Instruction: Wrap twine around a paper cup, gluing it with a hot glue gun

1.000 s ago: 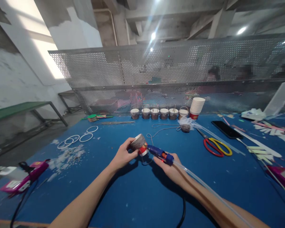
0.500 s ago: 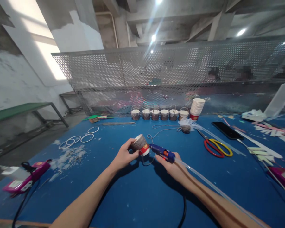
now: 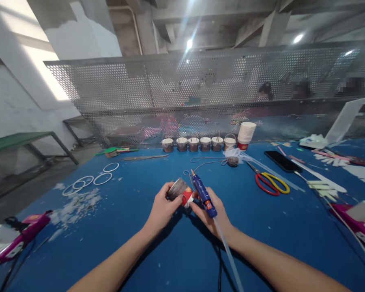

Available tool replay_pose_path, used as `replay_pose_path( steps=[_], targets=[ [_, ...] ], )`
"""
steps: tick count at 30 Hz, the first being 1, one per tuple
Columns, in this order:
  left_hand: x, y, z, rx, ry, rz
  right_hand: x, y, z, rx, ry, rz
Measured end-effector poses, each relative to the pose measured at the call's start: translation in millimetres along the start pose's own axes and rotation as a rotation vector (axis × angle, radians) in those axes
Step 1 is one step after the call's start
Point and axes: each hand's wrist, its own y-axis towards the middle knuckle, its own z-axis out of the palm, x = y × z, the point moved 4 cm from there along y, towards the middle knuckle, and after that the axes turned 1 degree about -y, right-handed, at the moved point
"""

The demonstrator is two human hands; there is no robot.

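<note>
My left hand (image 3: 164, 207) is closed around a paper cup (image 3: 187, 195), tilted on its side over the table. Grey cord covers part of the cup, and a red and white band shows bare. In my right hand (image 3: 214, 209) lies a blue glue gun (image 3: 204, 194), its nozzle pointing away from me and up, apart from the cup. A long clear glue stick (image 3: 229, 251) trails from its back. My right thumb and fingertips are at the cup's end. Loose grey cord (image 3: 207, 163) runs from there to a small ball of cord (image 3: 232, 161).
Several cord-wrapped cups (image 3: 194, 144) line the mesh screen (image 3: 121, 93), beside stacked paper cups (image 3: 247, 134). Scissors (image 3: 270, 183), a phone (image 3: 282, 161) and glue sticks lie right. White rings (image 3: 102, 178), scraps and a pink power strip (image 3: 21, 235) lie left.
The glue gun has swung from pointing left at the cup to pointing forward, away from it. My right fingers have come to the cup's end. The whole view has shifted slightly.
</note>
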Motion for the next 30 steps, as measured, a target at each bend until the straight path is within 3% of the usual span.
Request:
replay_pose_path(
  steps=[9, 21, 30],
  targets=[
    [-2.6, -5.6, 7.9, 0.007, 0.096, 0.050, -0.9, -2.8, 3.0, -0.036, -0.288, -0.189],
    [1.9, -8.1, 14.0, 0.167, 0.177, 0.019, -11.9, -0.2, -2.7, -0.034, -0.282, -0.090],
    [2.5, -9.2, 14.2, 0.194, 0.178, 0.024, -7.3, 0.7, -5.9, -0.023, -0.271, -0.074]
  ],
)
